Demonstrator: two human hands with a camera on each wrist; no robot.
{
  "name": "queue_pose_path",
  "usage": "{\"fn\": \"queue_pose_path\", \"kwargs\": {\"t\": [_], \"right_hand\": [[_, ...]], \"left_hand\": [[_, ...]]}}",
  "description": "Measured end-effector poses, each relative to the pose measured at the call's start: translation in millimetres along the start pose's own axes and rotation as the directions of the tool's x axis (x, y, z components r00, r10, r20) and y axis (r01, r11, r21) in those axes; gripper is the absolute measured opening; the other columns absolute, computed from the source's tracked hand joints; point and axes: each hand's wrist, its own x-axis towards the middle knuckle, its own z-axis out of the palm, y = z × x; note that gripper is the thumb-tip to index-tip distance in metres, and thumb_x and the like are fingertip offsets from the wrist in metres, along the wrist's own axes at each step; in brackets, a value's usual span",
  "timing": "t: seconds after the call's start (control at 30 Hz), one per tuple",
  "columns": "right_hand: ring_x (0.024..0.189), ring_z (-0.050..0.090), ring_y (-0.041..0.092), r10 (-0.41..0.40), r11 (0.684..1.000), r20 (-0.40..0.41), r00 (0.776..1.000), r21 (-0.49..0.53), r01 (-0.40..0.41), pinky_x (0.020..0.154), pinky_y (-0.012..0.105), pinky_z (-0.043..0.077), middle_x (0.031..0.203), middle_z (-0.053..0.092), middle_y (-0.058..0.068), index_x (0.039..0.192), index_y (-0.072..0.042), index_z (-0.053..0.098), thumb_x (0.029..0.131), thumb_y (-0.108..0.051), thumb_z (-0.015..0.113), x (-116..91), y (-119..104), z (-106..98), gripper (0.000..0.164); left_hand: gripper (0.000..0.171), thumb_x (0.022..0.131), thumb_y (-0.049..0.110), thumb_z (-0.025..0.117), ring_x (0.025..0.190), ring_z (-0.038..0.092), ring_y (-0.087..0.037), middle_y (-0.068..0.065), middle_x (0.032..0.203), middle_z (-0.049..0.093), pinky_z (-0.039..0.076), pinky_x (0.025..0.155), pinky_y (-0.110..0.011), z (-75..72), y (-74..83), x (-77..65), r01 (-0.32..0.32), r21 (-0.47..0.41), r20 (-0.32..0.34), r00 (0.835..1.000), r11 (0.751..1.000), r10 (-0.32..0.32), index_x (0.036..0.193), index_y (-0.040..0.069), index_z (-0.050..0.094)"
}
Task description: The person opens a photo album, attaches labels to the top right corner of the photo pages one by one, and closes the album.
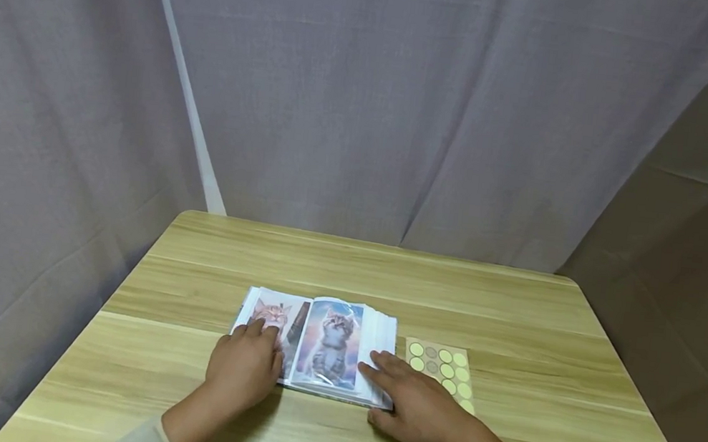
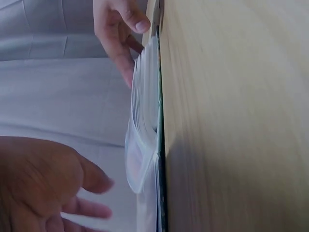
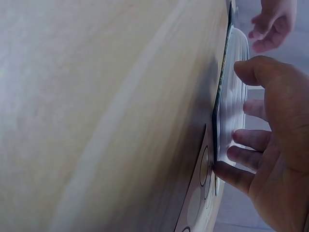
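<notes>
A small photo album [image 1: 330, 348] lies spread on the table, with clear sleeves and a thick stack of pages on its right side. Its right page holds a picture of a grey kitten against a pastel sky; the left page shows an orange cat. My left hand [image 1: 246, 364] is over the left page, fingers relaxed and partly covering the orange cat. At the album's right edge is my right hand [image 1: 419, 404], its fingers spread along the page edges [image 3: 234, 96]. Seen from the left wrist, the pages [image 2: 145, 96] bow up in a thick fan above the dark green cover.
Just right of the album lies a tan sheet of round yellow stickers [image 1: 461, 374], partly under my right hand and forearm. Two circles on it look bare. The wooden table [image 1: 349, 264] is bordered by grey curtains [image 1: 315, 102] behind and at the sides.
</notes>
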Motion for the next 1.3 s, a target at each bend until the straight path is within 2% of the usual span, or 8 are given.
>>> {"fn": "queue_pose_path", "kwargs": {"t": [0.07,0.2,0.27,0.43,0.53,0.67,0.93,1.3], "right_hand": [[0.145,0.039,0.032,0.002,1.0,-0.008,1.0,0.005,-0.002,0.109,0.053,0.042,0.159,0.043,0.011,0.155,-0.017,0.048,0.094,-0.044,0.067,-0.5,0.8,0.0,0.07],[0.144,0.042,0.031,-0.003,1.0,-0.041,0.999,0.012,0.003,0.11,0.052,0.042,0.157,0.046,0.011,0.154,-0.015,0.048,0.093,-0.044,0.069,-1.8,1.9,-1.7,0.071],[0.143,0.043,0.03,0.001,1.0,-0.057,0.998,0.014,0.0,0.109,0.051,0.042,0.155,0.047,0.011,0.154,-0.015,0.049,0.092,-0.043,0.07,-2.8,2.4,-2.9,0.071],[0.142,0.044,0.03,0.018,1.0,-0.07,0.997,0.021,-0.017,0.109,0.051,0.042,0.153,0.05,0.011,0.153,-0.013,0.049,0.093,-0.042,0.07,-5.9,4.0,-5.2,0.07],[0.141,0.045,0.032,0.027,0.999,-0.072,0.997,0.024,-0.026,0.11,0.052,0.042,0.151,0.052,0.011,0.152,-0.012,0.051,0.093,-0.041,0.071,-8.4,6.2,-6.9,0.068],[0.139,0.047,0.034,0.054,0.998,-0.078,0.995,0.038,-0.051,0.109,0.054,0.041,0.149,0.053,0.012,0.149,-0.011,0.053,0.093,-0.038,0.072,-12.1,9.3,-9.4,0.066],[0.139,0.047,0.034,0.107,0.994,-0.09,0.99,0.042,-0.103,0.111,0.054,0.039,0.148,0.054,0.012,0.148,-0.009,0.055,0.092,-0.035,0.074,-20.6,19.8,-8.1,0.065],[0.14,0.045,0.037,0.153,0.988,-0.116,0.981,0.038,-0.15,0.112,0.056,0.038,0.15,0.054,0.01,0.148,-0.009,0.054,0.089,-0.035,0.077,-36.6,36.1,-8.6,0.069]], "left_hand": [[0.028,0.086,0.023,0.075,0.094,0.068,-0.036,-0.016,0.111,0.07,0.055,0.071,-0.052,1.6,4.6,1.3,-0.036,-0.049,-0.025,0.999,0.998,0.035,0.106,0.004,0.072],[0.03,0.088,0.022,0.075,0.098,0.069,-0.034,-0.015,0.115,0.07,0.058,0.076,-0.049,5.1,16.3,1.9,-0.087,-0.169,-0.014,0.996,0.982,0.086,0.114,0.005,0.072],[0.029,0.089,0.022,0.075,0.096,0.069,-0.031,-0.011,0.112,0.07,0.058,0.073,-0.046,7.1,22.5,1.2,-0.102,-0.22,-0.006,0.995,0.97,0.103,0.114,0.008,0.072],[0.026,0.091,0.022,0.073,0.093,0.069,-0.023,-0.003,0.11,0.07,0.057,0.068,-0.038,10.1,37.3,-2.3,-0.144,-0.326,-0.004,0.989,0.934,0.151,0.115,0.013,0.071],[0.025,0.092,0.021,0.072,0.094,0.069,-0.018,0.0,0.111,0.07,0.057,0.071,-0.036,10.6,45.8,-4.4,-0.179,-0.381,-0.003,0.981,0.907,0.192,0.116,0.014,0.071],[0.025,0.094,0.022,0.07,0.096,0.068,-0.014,0.001,0.113,0.069,0.057,0.074,-0.033,10.6,56.0,-5.4,-0.21,-0.412,0.013,0.972,0.887,0.236,0.118,0.014,0.07],[0.026,0.095,0.024,0.07,0.102,0.068,-0.013,0.002,0.117,0.069,0.057,0.077,-0.031,8.9,70.9,-6.1,-0.223,-0.441,0.066,0.958,0.869,0.279,0.119,0.015,0.07],[0.026,0.099,0.027,0.065,0.11,0.065,-0.012,0.004,0.122,0.068,0.056,0.083,-0.031,15.7,83.8,-8.2,-0.248,-0.469,0.135,0.928,0.848,0.346,0.122,0.017,0.068]]}}
